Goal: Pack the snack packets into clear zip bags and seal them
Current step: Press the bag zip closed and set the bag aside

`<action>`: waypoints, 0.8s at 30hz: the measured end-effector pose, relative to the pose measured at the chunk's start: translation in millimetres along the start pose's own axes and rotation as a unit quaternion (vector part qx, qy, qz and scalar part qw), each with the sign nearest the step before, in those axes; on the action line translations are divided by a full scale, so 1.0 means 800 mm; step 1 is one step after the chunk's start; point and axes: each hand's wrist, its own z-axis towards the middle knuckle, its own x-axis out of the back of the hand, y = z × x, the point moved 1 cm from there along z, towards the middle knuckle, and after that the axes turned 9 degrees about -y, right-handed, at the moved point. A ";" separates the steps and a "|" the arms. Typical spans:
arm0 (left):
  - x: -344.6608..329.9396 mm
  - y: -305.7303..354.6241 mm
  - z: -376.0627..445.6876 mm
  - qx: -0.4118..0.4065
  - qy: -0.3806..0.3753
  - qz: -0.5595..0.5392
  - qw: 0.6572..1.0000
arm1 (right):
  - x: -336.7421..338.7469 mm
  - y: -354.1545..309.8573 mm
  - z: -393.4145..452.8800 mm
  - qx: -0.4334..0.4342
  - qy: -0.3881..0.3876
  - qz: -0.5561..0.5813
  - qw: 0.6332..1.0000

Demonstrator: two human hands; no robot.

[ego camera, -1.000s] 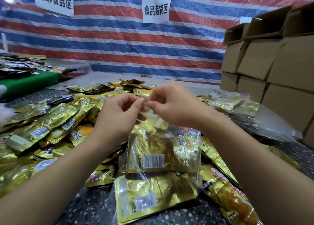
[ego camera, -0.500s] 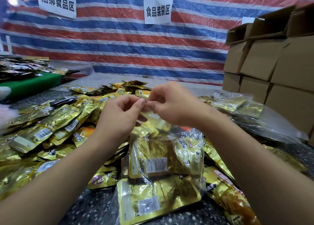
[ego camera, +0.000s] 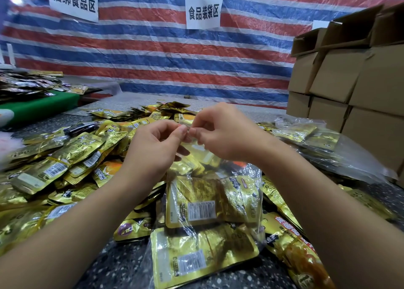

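A striped red, white and blue tarp hangs behind a dark speckled counter, with two white paper signs fixed to it. At far left a green tray carries darker packets, and loose gold snack packets spread across the counter toward the middle. There the left hand and right hand meet fingertip to fingertip, each pinching the top edge of a clear zip bag that hangs below them, already loaded with gold packets (two barcodes face the camera). The step looks like closing the zip strip. The risk, as I judge it, is a partial seal: if the two tracks are misaligned or a packet corner rides up into the mouth, the bag may pop open, and its weight hanging from so small a pinch could pull it free. Filled bags lie to the right, before stacked cardboard boxes.
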 end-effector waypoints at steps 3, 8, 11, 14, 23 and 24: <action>0.000 0.000 -0.001 -0.004 -0.003 0.005 1.000 | -0.002 0.000 0.000 -0.001 0.000 -0.001 1.000; -0.001 0.002 -0.001 0.000 -0.002 -0.001 1.000 | -0.001 0.000 0.000 -0.006 -0.004 -0.001 1.000; -0.001 0.003 -0.001 0.000 -0.001 0.001 1.000 | -0.001 0.000 -0.001 -0.003 -0.002 -0.008 1.000; -0.002 0.002 -0.001 -0.007 0.003 0.017 1.000 | -0.004 -0.001 -0.001 0.002 0.008 -0.031 0.999; -0.003 -0.001 -0.002 -0.024 0.008 0.058 0.998 | -0.008 -0.001 -0.003 -0.004 0.020 -0.038 0.999; -0.003 -0.001 -0.002 -0.022 0.012 0.052 0.998 | -0.008 -0.001 -0.003 -0.003 0.018 -0.025 1.000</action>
